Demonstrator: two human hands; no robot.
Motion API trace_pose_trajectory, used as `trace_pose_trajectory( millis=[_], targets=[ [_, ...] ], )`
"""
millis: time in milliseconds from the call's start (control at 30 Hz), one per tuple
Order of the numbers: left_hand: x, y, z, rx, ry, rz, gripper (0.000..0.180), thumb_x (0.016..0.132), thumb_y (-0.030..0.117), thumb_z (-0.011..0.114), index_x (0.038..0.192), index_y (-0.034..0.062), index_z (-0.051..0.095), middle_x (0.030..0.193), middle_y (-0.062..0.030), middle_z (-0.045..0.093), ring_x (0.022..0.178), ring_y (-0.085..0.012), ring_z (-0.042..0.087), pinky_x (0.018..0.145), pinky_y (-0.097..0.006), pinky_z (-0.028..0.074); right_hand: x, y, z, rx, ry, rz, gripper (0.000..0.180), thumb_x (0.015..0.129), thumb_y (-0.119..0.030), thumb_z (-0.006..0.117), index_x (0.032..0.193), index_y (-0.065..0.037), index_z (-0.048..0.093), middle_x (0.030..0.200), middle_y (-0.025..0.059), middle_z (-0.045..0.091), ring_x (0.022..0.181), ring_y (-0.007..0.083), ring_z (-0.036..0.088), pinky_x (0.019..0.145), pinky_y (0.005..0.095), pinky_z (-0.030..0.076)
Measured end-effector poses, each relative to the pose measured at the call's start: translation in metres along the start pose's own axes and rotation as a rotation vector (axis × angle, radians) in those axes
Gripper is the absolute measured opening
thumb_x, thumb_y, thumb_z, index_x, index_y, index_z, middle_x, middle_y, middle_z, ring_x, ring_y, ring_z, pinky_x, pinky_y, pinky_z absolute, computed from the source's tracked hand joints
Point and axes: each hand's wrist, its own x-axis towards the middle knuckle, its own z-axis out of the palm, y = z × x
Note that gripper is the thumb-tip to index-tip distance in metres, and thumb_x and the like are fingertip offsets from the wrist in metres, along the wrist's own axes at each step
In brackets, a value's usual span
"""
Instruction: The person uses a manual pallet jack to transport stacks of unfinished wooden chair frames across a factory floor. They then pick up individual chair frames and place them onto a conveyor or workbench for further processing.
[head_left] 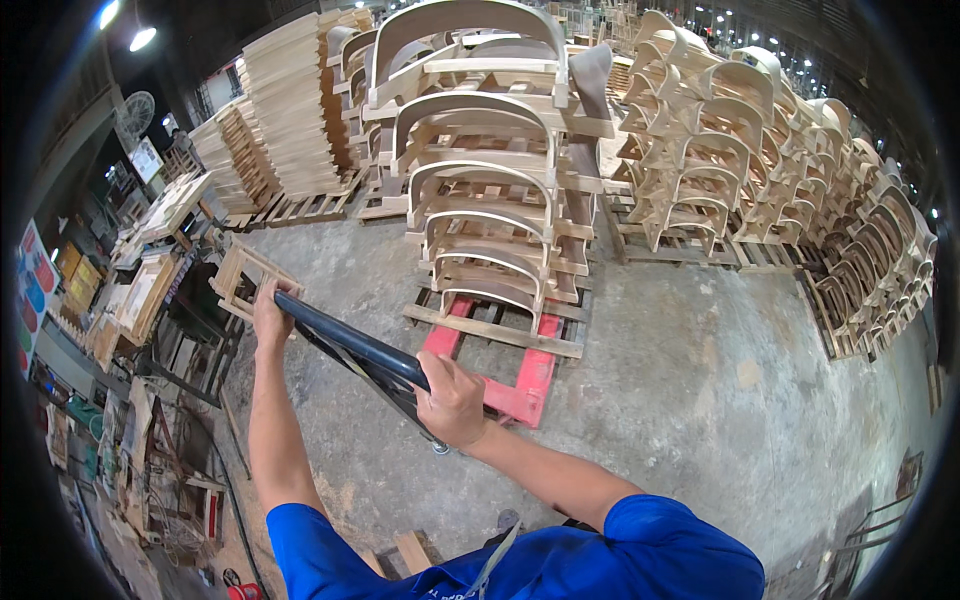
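Both of my fists are wrapped round the long black handle bar of a red pallet jack (537, 385). My left hand (271, 314) grips the far left end of the handle bar (350, 338), and my right hand (453, 402) grips its nearer right end. The jack's red forks run under a wooden pallet (490, 331). On that pallet stands a tall stack of curved wooden frames (484, 172), tiered one above another. The jack's lower body is partly hidden behind the handle and my right hand.
More curved frames (705, 160) stand stacked on pallets to the right. Flat boards (290, 110) are piled high at the back left. A small wooden frame (240, 275) is just beyond my left hand. Cluttered benches (140, 300) line the left side of the concrete floor (690, 380).
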Motion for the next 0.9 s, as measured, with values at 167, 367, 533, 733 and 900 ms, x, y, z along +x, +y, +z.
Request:
trace_pose_trajectory(
  millis=[167, 367, 533, 733, 900],
  targets=[
    [-0.005, -0.011, 0.016, -0.171, -0.009, -0.148, 0.018, 0.098, 0.02, 0.067, 0.088, 0.0055, 0.063, 0.072, -0.0022, 0.054, 0.067, -0.0145, 0.052, 0.062, -0.032, 0.041, -0.004, 0.004, 0.0, 0.0, -0.062, 0.04, 0.045, 0.07, 0.003, 0.077, 0.111, -0.006, 0.059, 0.085, 0.0125, 0.062, 0.075, 0.0358, 0.067, 0.061, 0.0449, 0.052],
    [-0.038, 0.012, -0.029, -0.16, 0.132, -0.225, 0.017, 0.096, 0.019, 0.072, 0.091, 0.0065, 0.062, 0.068, -0.0086, 0.055, 0.065, -0.0229, 0.057, 0.064, -0.04, 0.046, 0.0, 0.012, -0.009, 0.114, -0.098, 0.042, 0.047, 0.072, 0.001, 0.076, 0.116, -0.007, 0.063, 0.092, 0.0161, 0.067, 0.08, 0.038, 0.07, 0.066, 0.0472, 0.056],
    [-0.132, 0.052, -0.012, 0.449, 0.329, 0.093, 0.026, 0.098, 0.023, 0.073, 0.089, 0.0038, 0.058, 0.069, -0.014, 0.053, 0.064, -0.025, 0.053, 0.065, -0.038, 0.047, 0.027, 0.064, -0.048, 0.117, -0.109, 0.026, 0.035, 0.073, -0.001, 0.073, 0.106, -0.006, 0.065, 0.093, 0.0163, 0.07, 0.082, 0.041, 0.07, 0.071, 0.0476, 0.055],
    [-0.305, 0.106, -0.016, 0.275, 0.321, 0.079, 0.032, 0.091, 0.013, 0.081, 0.078, 0.0026, 0.053, 0.067, -0.0076, 0.051, 0.063, -0.0175, 0.044, 0.061, -0.033, 0.04, 0.012, 0.097, -0.099, 0.226, -0.022, 0.169, 0.025, 0.084, -0.011, 0.084, 0.085, -0.005, 0.06, 0.07, 0.0083, 0.062, 0.062, 0.0175, 0.06, 0.059, 0.0321, 0.048],
    [-0.456, 0.212, 0.038, 0.345, 0.059, -0.197, 0.012, 0.069, -0.001, 0.073, 0.073, 0.0018, 0.062, 0.063, -0.0103, 0.061, 0.058, -0.0165, 0.057, 0.057, -0.033, 0.044, -0.041, 0.121, -0.214, 0.138, -0.012, 0.16, 0.024, 0.089, -0.014, 0.081, 0.078, -0.005, 0.061, 0.065, 0.0048, 0.059, 0.058, 0.0129, 0.054, 0.055, 0.0305, 0.045]
  ],
)
